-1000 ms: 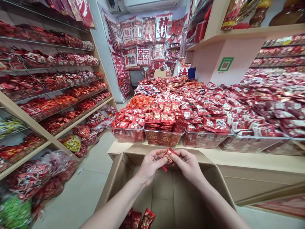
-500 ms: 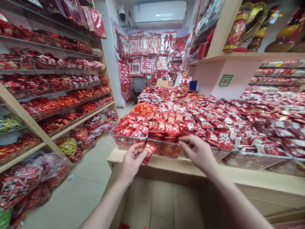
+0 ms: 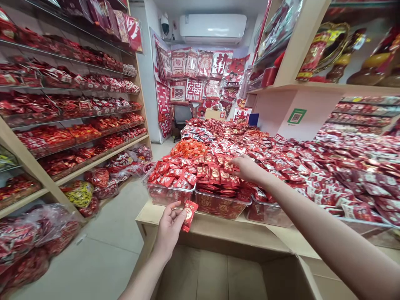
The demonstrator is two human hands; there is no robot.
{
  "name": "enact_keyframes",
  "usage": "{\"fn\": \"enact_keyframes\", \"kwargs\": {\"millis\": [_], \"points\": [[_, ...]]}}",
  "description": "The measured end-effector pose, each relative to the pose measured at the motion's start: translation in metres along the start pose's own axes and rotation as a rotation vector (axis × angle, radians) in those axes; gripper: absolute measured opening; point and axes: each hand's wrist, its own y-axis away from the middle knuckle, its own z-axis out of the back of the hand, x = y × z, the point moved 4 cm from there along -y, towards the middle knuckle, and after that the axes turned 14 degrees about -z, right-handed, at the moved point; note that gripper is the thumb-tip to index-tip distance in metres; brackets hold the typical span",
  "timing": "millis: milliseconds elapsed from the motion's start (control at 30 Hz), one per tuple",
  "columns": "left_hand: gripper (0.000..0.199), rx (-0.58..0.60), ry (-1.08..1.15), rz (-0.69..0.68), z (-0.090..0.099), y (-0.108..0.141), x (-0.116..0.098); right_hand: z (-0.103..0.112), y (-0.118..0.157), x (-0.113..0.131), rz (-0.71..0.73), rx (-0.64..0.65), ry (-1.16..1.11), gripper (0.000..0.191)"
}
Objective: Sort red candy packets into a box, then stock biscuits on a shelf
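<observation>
My left hand (image 3: 170,227) is closed on a red candy packet (image 3: 189,215) with gold and white print, pinched between thumb and fingers. It hovers over the near edge of the counter, above an open cardboard box (image 3: 215,266). My right hand (image 3: 246,166) reaches over a clear plastic bin (image 3: 218,204) heaped with similar red packets. Its fingertips point down at the packets near the back of that bin and are partly hidden, so I cannot tell whether they grip one. Beside it on the left stands another clear bin (image 3: 168,195) full of red packets.
More bins (image 3: 268,211) of red packets stretch right and back along the counter (image 3: 146,214). Glass shelves (image 3: 71,89) with packets line the left wall. Filled plastic bags (image 3: 34,233) lie on the floor (image 3: 106,250). A wooden cabinet (image 3: 300,46) overhangs at upper right.
My right hand has moved forward from the bin's front edge to over its packets. My left hand, still holding its packet, sits slightly lower. The view has shifted a little.
</observation>
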Motion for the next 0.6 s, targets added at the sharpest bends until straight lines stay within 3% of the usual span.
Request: {"fn": "enact_keyframes", "kwargs": {"millis": [433,600], "points": [[0.039,0.066,-0.070,-0.021,-0.001,0.000,0.001,0.000,-0.005,0.012,0.075,0.079,0.116,0.039],[0.037,0.075,-0.050,-0.040,-0.002,0.000,0.002,0.003,-0.002,0.013,0.056,0.051,0.127,0.029]]}}
